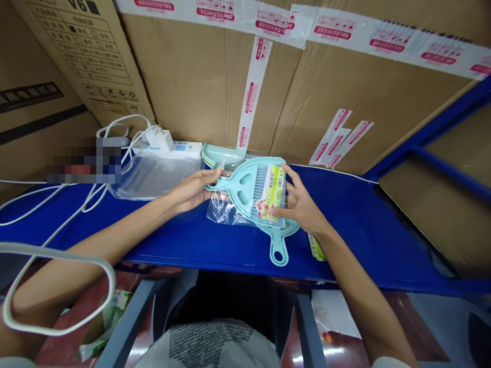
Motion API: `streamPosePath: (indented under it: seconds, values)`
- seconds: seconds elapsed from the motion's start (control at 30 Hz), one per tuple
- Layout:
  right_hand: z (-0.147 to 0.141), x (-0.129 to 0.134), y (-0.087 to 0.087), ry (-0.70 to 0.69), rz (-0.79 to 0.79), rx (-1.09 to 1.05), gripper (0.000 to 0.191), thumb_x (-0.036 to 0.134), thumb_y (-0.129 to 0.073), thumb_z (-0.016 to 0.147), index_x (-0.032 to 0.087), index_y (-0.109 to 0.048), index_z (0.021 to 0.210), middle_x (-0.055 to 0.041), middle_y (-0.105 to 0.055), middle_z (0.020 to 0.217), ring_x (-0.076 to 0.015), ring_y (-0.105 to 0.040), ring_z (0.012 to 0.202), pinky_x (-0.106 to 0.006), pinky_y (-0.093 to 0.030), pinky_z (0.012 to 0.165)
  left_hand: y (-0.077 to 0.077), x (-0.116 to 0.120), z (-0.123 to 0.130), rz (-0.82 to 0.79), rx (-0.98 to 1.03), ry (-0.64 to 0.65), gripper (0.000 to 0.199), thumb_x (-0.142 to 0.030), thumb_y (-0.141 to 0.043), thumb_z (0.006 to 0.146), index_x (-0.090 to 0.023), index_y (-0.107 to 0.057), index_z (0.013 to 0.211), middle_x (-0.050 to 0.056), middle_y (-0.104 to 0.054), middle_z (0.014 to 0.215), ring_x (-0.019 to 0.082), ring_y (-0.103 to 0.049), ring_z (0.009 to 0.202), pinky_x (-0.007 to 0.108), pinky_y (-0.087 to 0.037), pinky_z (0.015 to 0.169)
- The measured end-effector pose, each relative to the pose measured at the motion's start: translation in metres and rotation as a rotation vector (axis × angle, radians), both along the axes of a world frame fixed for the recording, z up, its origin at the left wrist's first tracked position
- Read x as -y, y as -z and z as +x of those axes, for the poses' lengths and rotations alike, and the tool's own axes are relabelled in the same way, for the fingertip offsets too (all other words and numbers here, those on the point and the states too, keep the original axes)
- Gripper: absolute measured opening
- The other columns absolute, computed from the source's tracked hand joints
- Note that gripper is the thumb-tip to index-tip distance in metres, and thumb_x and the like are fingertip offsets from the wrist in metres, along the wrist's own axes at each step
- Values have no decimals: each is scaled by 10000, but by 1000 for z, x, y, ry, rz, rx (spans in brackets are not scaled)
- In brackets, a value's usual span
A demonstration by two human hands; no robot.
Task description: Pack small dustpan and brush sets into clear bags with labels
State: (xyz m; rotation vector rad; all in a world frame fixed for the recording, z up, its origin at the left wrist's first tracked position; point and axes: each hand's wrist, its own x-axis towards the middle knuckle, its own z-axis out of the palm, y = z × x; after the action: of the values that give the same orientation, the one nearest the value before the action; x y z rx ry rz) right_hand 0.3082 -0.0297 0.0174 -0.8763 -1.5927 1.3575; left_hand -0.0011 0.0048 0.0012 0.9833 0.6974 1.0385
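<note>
Turquoise brush set (245, 186), labelled, between both hands (199, 190).

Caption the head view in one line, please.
Two hands hold a light-blue brush-and-dustpan set with a printed label above a blue table.

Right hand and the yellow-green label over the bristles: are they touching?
Touching. The head view shows the right hand's thumb laid over the lower part of the label, with no gap showing, beside the bristles.
</note>
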Motion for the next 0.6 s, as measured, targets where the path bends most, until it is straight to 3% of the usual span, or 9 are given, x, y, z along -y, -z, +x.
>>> streamPosePath:
  seconds: [0.1, 0.3, 0.47, 0.6]
  values:
    - [0, 0, 1, 2, -9, -18, 1304, 314, -1038, 641, 432, -240, 1666, -122, -587, 1596, -361, -701, 1297, -565, -661, 1035, 2, -1, 0, 2, 8, 4, 320, -438, -827, 956, -125, -844, 1019, 140, -815, 972, 252, -788, 865, 423, -730, 781]
    - [3, -4, 3, 1, 39, 25, 934, 330, -1048, 620, 315, -597, 1437, -108, -592, 1565, -359, -634, 1388, -524, -625, 1116, 0, 1, 0, 14, 26, 26, 285, -399, -778, 1000, -122, -835, 1034, 129, -812, 900, 229, -783, 801, 368, -715, 758]
    - [3, -3, 2, -9, 24, 19, 892, 331, -1034, 661, 333, -613, 1447, -92, -610, 1552, -346, -654, 1363, -520, -639, 1089, -2, 2, 2, 3, 6, 35, 314, -397, -763, 1012, -95, -833, 1068, 163, -823, 969, 259, -804, 860, 452, -715, 860]
    - [2, 2, -4, 6, 9, 6, 864, 361, -999, 727, 350, -560, 1471, -82, -661, 1491, -315, -710, 1262, -496, -657, 1037, -1, 3, 3, -31, 41, 29, 320, -401, -787, 992, -93, -827, 1072, 138, -809, 901, 256, -802, 821, 467, -722, 846]
